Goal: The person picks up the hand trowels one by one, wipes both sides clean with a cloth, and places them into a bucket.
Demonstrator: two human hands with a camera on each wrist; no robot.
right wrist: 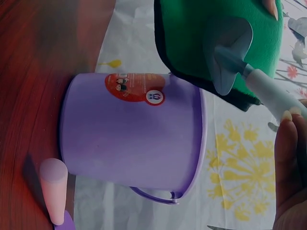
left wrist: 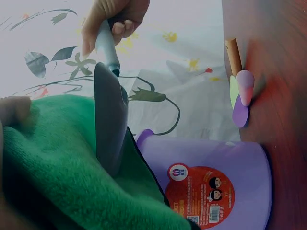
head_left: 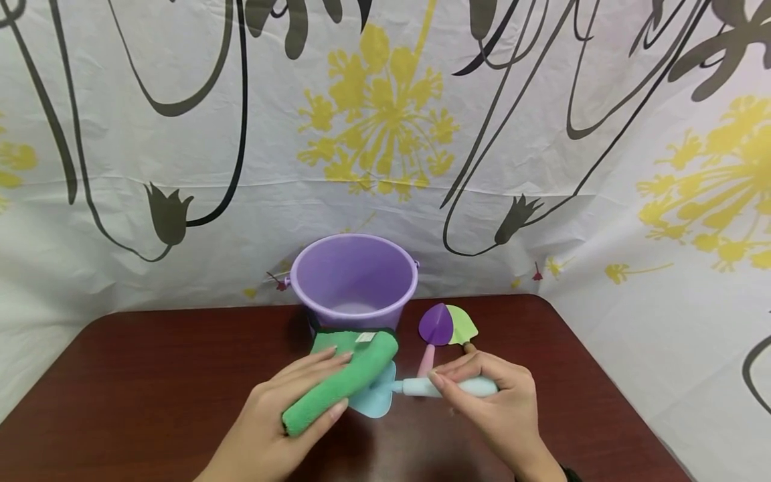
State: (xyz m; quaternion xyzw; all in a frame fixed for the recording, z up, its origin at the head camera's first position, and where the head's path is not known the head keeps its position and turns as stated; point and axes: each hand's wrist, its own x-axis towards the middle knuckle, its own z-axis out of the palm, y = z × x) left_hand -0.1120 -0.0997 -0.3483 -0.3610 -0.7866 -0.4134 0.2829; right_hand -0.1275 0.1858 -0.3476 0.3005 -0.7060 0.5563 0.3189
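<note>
A light blue toy shovel (head_left: 375, 396) is held by its pale handle in my right hand (head_left: 496, 402), thumb and fingers pinching the grip. My left hand (head_left: 289, 408) holds a green cloth (head_left: 343, 381) with a dark edge, its fingers on top and thumb beneath. The cloth lies against the shovel's blade and covers part of it in the head view. In the right wrist view the blade (right wrist: 228, 55) shows in front of the cloth (right wrist: 187, 38). Both are raised in front of the bucket.
A purple bucket (head_left: 355, 313) with a red label (left wrist: 204, 194) stands at the table's back edge. To its right lie a purple shovel (head_left: 436, 325) with a pink handle and a light green shovel (head_left: 462, 325). A patterned cloth (head_left: 241, 147) hangs behind the dark red table (head_left: 150, 388).
</note>
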